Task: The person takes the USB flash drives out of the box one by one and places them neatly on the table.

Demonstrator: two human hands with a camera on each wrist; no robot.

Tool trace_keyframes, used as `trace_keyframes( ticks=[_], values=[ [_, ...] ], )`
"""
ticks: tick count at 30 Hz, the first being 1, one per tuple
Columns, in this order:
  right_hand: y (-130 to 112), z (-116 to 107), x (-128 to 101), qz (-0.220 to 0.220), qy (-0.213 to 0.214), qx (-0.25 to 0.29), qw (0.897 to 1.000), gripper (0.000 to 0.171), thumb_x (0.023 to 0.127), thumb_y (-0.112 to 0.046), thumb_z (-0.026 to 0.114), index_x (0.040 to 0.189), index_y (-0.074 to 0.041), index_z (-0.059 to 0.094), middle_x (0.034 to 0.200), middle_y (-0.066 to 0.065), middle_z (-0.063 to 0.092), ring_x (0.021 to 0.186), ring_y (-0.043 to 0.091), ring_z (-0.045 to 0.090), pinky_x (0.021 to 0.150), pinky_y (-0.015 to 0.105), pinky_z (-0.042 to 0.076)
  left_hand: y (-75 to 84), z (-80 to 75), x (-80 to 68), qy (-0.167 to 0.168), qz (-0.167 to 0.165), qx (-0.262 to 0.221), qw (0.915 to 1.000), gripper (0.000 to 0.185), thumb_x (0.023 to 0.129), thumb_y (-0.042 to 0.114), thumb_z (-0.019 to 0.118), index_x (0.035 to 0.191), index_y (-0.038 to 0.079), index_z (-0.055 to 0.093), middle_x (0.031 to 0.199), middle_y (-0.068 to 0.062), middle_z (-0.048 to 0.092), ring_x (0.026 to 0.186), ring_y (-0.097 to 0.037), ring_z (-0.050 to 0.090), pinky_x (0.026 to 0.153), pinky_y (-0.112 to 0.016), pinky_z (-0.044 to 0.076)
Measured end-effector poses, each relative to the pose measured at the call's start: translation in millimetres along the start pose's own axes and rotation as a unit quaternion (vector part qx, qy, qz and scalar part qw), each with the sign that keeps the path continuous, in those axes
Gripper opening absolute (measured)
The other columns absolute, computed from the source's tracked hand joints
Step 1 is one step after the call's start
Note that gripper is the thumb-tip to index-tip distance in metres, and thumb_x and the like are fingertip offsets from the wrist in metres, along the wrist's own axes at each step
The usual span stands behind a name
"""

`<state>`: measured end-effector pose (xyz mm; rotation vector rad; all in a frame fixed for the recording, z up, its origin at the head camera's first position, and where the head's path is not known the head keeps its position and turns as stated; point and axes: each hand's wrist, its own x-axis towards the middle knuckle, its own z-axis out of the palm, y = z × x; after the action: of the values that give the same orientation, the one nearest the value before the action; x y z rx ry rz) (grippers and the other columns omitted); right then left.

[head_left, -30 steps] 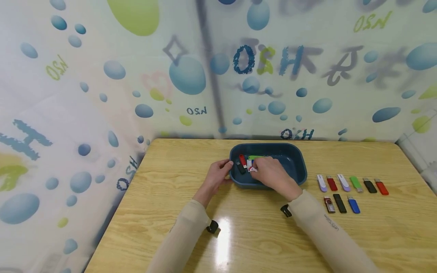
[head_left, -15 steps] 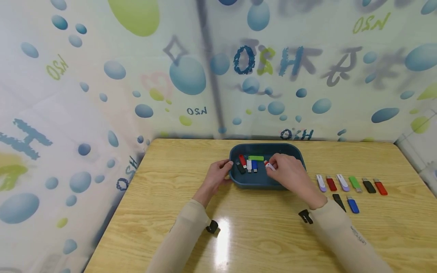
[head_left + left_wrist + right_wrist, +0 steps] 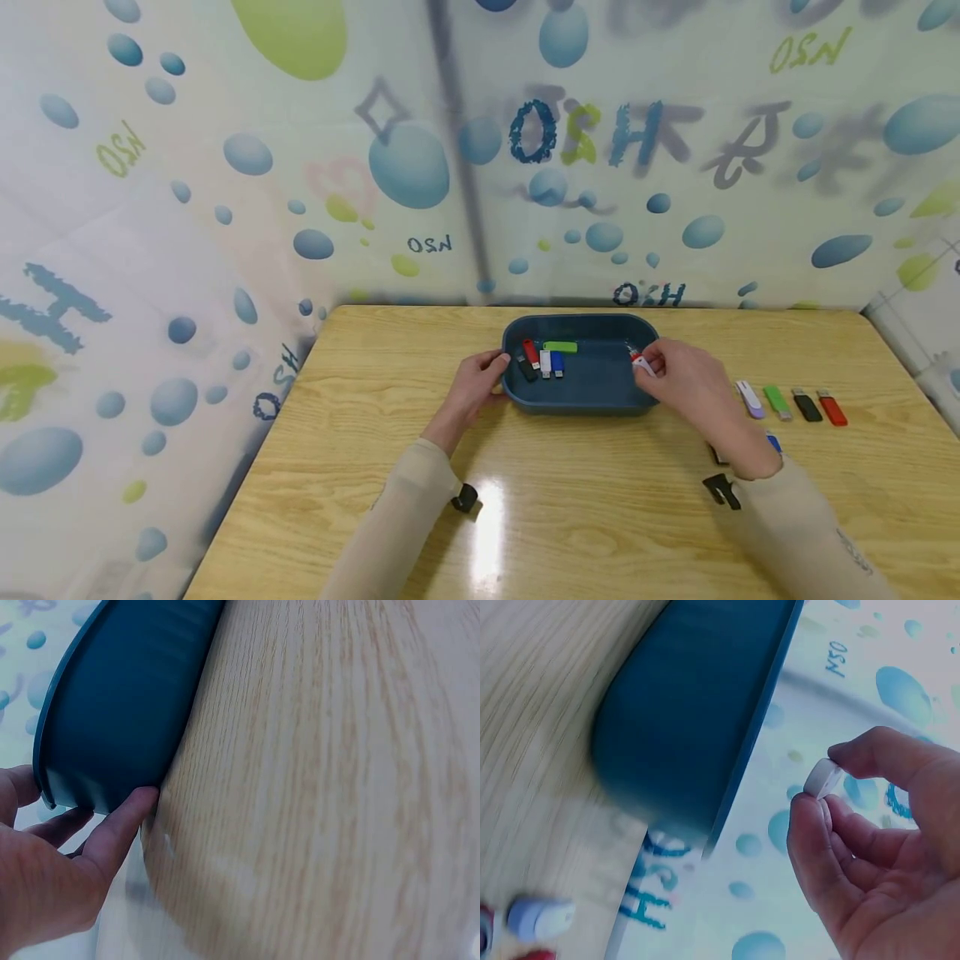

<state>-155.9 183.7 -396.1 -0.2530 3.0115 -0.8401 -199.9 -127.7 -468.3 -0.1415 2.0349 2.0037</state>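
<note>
we judge the white-and-red usb stick (image 3: 642,365) light and stiff, best side-pinched as the right hand (image 3: 693,387) does; left hand (image 3: 474,385) grips tray (image 3: 600,385).

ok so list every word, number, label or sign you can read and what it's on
"H2O", mirrored: backdrop, large at centre, smaller near the table
"N2O", mirrored: backdrop, green towards both sides, small dark blue mid-wall
"H": backdrop, big blue letter, far left
Grey lettering, backdrop: too blurred to read
Right sleeve: writing too small to read
Held USB stick: nothing readable
</note>
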Motion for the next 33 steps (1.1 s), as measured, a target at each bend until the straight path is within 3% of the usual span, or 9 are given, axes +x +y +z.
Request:
trace_keyframes(
  ticks=[10, 26, 33],
  values=[
    [32, -15, -22, 0.017, 0.037, -0.016, 0.999, 0.027, 0.095, -0.021, 0.068, 0.104, 0.004, 0.068, 0.085, 0.008, 0.068, 0.07, 0.021, 0.06, 0.057, 0.034, 0.045, -1.6, -0.6, 0.9, -0.001, -0.002, 0.001, 1.0, 0.05, 0.108, 0.024, 0.056, 0.149, -0.004, 0.05, 0.144, -0.024, 0.056, 0.127, -0.036, 0.06, 0.087, -0.046, 0.062],
    [89, -38, -54, 0.059, 0.04, -0.04, 0.997, 0.035, 0.096, -0.029, 0.068, 0.103, 0.005, 0.067, 0.086, 0.008, 0.069, 0.069, 0.018, 0.057, 0.055, 0.03, 0.043, -2.9, -1.7, 0.6, 0.004, 0.0, 0.002, 1.0, 0.049, 0.108, 0.024, 0.056, 0.148, -0.003, 0.052, 0.142, -0.023, 0.058, 0.124, -0.035, 0.062, 0.084, -0.044, 0.063],
    [119, -45, -68, 0.084, 0.028, -0.055, 0.995, 0.04, 0.098, -0.03, 0.067, 0.104, 0.01, 0.066, 0.086, 0.012, 0.069, 0.073, 0.025, 0.061, 0.057, 0.032, 0.044, -3.5, -2.4, 0.4, 0.006, 0.002, 0.0, 1.0, 0.05, 0.108, 0.025, 0.056, 0.149, -0.004, 0.051, 0.143, -0.023, 0.057, 0.126, -0.035, 0.062, 0.085, -0.044, 0.063]
  ],
)
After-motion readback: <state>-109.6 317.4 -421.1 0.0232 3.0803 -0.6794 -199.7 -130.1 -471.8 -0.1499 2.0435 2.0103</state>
